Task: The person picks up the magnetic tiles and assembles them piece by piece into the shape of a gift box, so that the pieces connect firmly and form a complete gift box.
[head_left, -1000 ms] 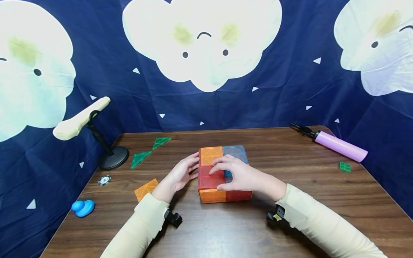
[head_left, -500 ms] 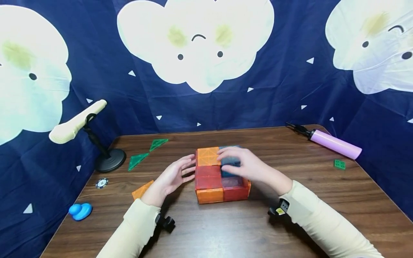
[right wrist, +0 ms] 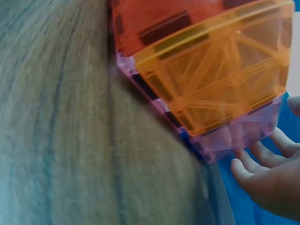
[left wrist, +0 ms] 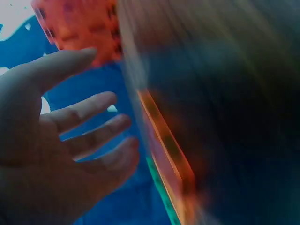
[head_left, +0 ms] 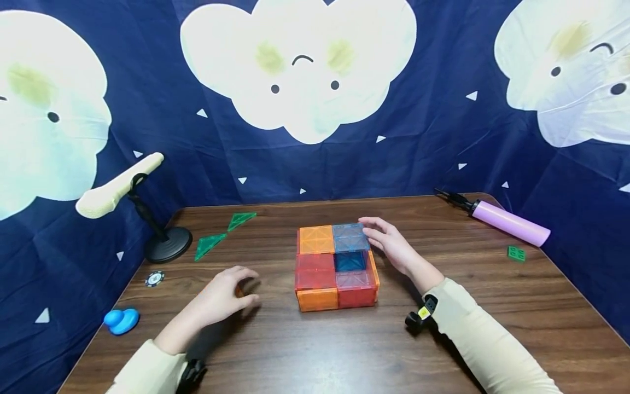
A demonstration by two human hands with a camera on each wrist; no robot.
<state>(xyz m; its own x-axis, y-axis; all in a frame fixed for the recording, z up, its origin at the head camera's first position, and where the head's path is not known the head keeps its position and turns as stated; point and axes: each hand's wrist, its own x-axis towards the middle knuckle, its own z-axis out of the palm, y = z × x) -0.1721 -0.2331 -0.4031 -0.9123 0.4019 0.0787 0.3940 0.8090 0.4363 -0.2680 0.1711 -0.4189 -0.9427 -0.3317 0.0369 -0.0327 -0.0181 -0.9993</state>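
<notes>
A low box of magnetic tiles [head_left: 315, 271] sits mid-table, with orange, blue and red top panels and an open gap [head_left: 350, 261] showing blue inside. My right hand [head_left: 389, 241] lies at the box's back right corner, fingers relaxed beside the blue top tile [head_left: 350, 237]. The right wrist view shows the box's orange side [right wrist: 220, 89] close up, with the fingers [right wrist: 262, 171] below it. My left hand [head_left: 223, 295] rests on the table left of the box, over a loose orange tile [head_left: 239, 291] that is mostly hidden. In the left wrist view its fingers [left wrist: 89, 136] are spread next to the tile's edge [left wrist: 164, 145].
Two green triangle tiles [head_left: 241, 219] [head_left: 211, 244] lie at the back left near a black stand [head_left: 164, 243] with a white bar. A poker chip [head_left: 155, 279] and a blue duck [head_left: 121, 320] are at the left edge; a pink pump [head_left: 509, 222] and a small green tile [head_left: 516, 253] at the right.
My left hand left the box's left side and moved down-left onto the loose orange tile. My right hand came off the box top to its back right corner, uncovering the gap.
</notes>
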